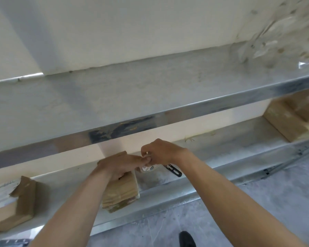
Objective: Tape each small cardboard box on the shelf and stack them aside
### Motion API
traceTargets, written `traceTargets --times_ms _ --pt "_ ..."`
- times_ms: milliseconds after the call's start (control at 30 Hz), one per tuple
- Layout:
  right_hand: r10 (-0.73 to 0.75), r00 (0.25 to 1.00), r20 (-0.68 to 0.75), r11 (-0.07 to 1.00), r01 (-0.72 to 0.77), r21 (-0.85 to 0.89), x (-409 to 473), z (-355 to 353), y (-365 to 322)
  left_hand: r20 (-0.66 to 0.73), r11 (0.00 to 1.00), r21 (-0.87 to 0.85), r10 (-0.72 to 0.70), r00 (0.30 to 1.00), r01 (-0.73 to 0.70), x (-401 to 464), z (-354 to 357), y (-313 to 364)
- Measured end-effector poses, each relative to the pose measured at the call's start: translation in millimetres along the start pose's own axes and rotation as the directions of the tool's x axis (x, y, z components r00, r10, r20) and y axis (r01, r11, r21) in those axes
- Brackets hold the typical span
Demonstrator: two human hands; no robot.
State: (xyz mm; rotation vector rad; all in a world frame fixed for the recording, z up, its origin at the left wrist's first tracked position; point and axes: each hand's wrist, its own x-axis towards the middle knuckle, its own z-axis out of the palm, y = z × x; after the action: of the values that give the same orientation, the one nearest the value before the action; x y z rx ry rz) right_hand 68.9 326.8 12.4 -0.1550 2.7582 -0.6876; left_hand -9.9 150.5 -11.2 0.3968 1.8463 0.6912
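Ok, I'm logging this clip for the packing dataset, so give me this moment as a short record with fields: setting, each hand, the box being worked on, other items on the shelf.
setting: metal shelf, lower level, seen from above
left hand: rests on top of the small cardboard box
right hand: fingers curled at the tape roll, beside the box
box in work: brown, closed, lying on the shelf
other items: black tool right of the roll; labelled box at far left; larger boxes at far right
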Motion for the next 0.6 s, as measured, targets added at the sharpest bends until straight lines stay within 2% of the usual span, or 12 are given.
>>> traceTargets --times_ms 100,267,400,467,533,600 --pt "-0.034 0.999 -0.036 0.999 0.033 -0.030 0 8 4 -0.011 0.995 -0.090 -0.034 0.999 0.033 -2 1 2" --pt "-0.072 0.993 -0.092 0.994 0.064 -0.089 3 16 7 0.032 0.976 -0.214 0.035 0.999 -0.028 -2 0 0" --pt "-0.041 0.993 -0.108 0.999 0.038 -0.030 -2 17 16 0.003 0.954 -0.300 0.036 0.999 -0.033 4 0 -5" --pt "0.096 0.980 -0.173 0.994 -0.085 0.072 -12 21 31 -0.014 0.948 -0.316 0.042 0.999 -0.044 4 1 -7" --pt "0.328 0.919 -0.217 0.941 -0.298 0.159 -25 35 49 -0.022 0.949 -0.307 0.067 0.998 -0.071 2 1 -7" --pt "0.489 0.853 -0.183 0.872 -0.479 0.098 -34 58 58 -0.045 0.949 -0.307 0.053 0.998 -0.065 1 1 -5"
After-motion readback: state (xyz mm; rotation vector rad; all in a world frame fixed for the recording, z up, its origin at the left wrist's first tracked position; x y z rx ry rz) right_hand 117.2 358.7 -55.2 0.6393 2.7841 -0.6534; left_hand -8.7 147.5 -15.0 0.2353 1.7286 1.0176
